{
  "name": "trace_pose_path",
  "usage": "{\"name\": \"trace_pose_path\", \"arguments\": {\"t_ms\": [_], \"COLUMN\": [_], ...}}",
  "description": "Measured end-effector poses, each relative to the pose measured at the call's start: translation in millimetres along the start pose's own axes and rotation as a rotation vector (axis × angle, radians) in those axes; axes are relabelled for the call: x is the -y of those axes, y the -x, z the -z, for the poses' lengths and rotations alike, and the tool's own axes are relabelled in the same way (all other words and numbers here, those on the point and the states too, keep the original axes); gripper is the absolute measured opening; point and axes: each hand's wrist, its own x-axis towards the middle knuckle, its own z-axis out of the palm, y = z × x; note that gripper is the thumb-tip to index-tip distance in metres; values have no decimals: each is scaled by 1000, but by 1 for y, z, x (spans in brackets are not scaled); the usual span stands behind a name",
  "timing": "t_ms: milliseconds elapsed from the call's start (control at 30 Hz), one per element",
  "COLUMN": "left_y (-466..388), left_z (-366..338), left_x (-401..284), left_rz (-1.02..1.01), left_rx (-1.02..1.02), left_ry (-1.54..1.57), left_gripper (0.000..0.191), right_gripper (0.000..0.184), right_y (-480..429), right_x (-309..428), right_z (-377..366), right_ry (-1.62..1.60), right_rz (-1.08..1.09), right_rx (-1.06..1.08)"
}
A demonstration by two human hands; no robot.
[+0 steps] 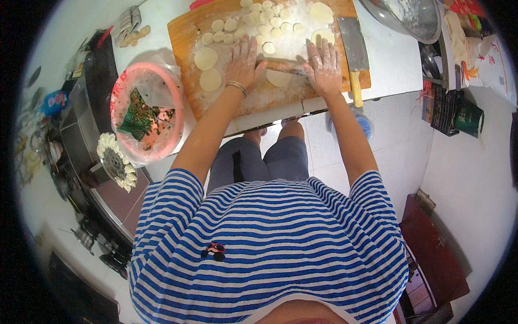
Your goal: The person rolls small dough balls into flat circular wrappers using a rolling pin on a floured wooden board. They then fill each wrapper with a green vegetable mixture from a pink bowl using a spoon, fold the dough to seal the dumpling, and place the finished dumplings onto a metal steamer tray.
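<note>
My left hand [241, 67] and my right hand [325, 69], both floury with fingers extended, lie over the two ends of a wooden rolling pin [283, 67]. Under the pin is a round dough wrapper [279, 78] on a floured wooden board [251, 103]. Flattened dough pieces [268, 47] cluster beyond my hands. Rolled wrappers [206, 58] lie left of my left hand, and others [321, 12] lie at the board's far right, one partly behind my right fingertips. A cleaver [353, 44] with a yellow handle rests along the board's right edge.
On the left stands a pink basin [178, 89] lined with plastic, holding chopped greens filling. Beside it is a round tray [115, 160] ringed with shaped dumplings. A metal bowl [433, 24] with flour sits at the far right. A folded cloth [126, 24] lies at the upper left.
</note>
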Motion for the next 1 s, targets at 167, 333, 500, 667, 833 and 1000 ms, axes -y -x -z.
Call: {"name": "trace_pose_path", "arguments": {"t_ms": [167, 333, 500, 667, 833, 1000], "left_y": [72, 32, 14, 64, 42, 54], "left_z": [-2, -10, -9, -7, 24, 39], "left_x": [2, 7, 11, 9, -4, -41], "left_rz": [-77, -32, -3, -38, -98, 137], "left_rx": [129, 11, 41, 80, -68, -490], "left_ry": [-48, -16, -37, 29, 64, 526], "left_gripper": [77, 77, 74, 75, 75, 68], "right_gripper": [73, 70, 69, 76, 47, 49], "right_y": [42, 18, 9, 45, 55, 51], "right_x": [17, 12, 6, 25, 2, 27], "right_z": [23, 6, -14, 31, 7, 55], "right_ry": [-162, -52, 22, -165, -267, -574], "right_rz": [32, -12, -12, 62, 93, -227], "right_rx": [252, 157, 61, 343, 283, 350]}}
